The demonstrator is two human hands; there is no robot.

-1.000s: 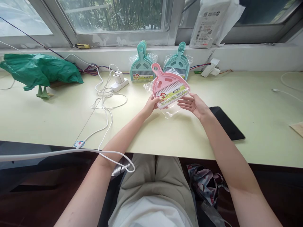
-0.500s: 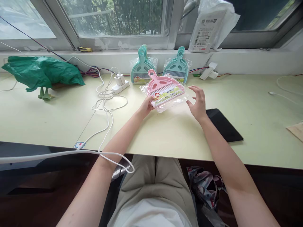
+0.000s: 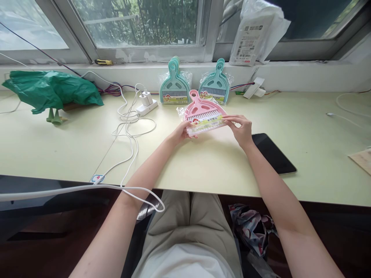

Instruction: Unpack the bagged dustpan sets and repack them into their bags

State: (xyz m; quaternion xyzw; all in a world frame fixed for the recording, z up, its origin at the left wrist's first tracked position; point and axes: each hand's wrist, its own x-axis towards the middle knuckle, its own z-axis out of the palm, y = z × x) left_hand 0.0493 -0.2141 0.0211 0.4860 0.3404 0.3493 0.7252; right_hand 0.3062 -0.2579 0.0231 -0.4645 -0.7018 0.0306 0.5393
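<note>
A pink mini dustpan and brush set (image 3: 203,112) in a clear plastic wrapper is held just above the pale table (image 3: 203,166), handle pointing away from me. My left hand (image 3: 183,133) grips its lower left corner with closed fingers. My right hand (image 3: 242,129) pinches its lower right edge, fingers pressed on the wrapper. Behind it, two stacks of teal dustpan sets (image 3: 174,83) (image 3: 215,84) lean upright against the wall under the window.
A dark tablet (image 3: 272,152) lies right of my right hand. White cables (image 3: 131,123) and a charger block (image 3: 146,101) lie to the left, with a green plastic bag (image 3: 52,90) further left. A white parcel (image 3: 251,34) stands on the sill.
My right hand let go of the pink set, lifted open, then closed again on its right edge. The set dropped lower and tilted flatter toward the table.
</note>
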